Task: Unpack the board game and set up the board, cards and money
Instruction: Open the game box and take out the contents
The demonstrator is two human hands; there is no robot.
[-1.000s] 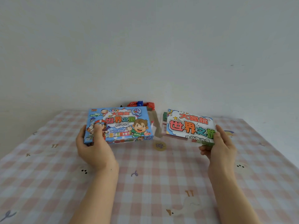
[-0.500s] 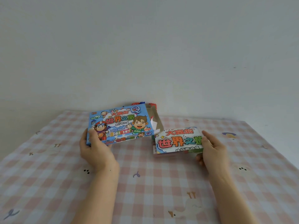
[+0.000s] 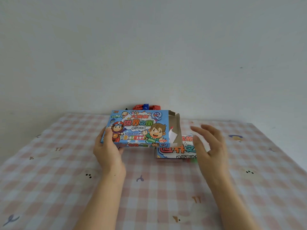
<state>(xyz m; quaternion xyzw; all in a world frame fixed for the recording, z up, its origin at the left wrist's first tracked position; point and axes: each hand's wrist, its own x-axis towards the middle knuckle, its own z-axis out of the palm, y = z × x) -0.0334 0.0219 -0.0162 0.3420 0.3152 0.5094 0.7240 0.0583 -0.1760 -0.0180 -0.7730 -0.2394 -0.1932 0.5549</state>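
Note:
A blue game box (image 3: pixel 137 128) with cartoon figures is lifted off the table, its right end flap open and white paper showing inside. My left hand (image 3: pixel 108 146) grips the box's left end, thumb on top. The folded game board (image 3: pixel 176 149), white with big coloured letters, lies flat on the table just right of the box and partly under it. My right hand (image 3: pixel 208 145) hovers above the board's right part with fingers spread, holding nothing. It hides that part of the board.
The table carries a pink and white checked cloth (image 3: pixel 149 188) with small cartoon prints. Red and blue plastic pieces (image 3: pixel 146 107) lie behind the box against the white wall. The cloth's right edge drops away at the far right.
My right hand set the folded board down on the table and let go, its fingers now spread above it. My left hand kept the box and shifted it slightly right.

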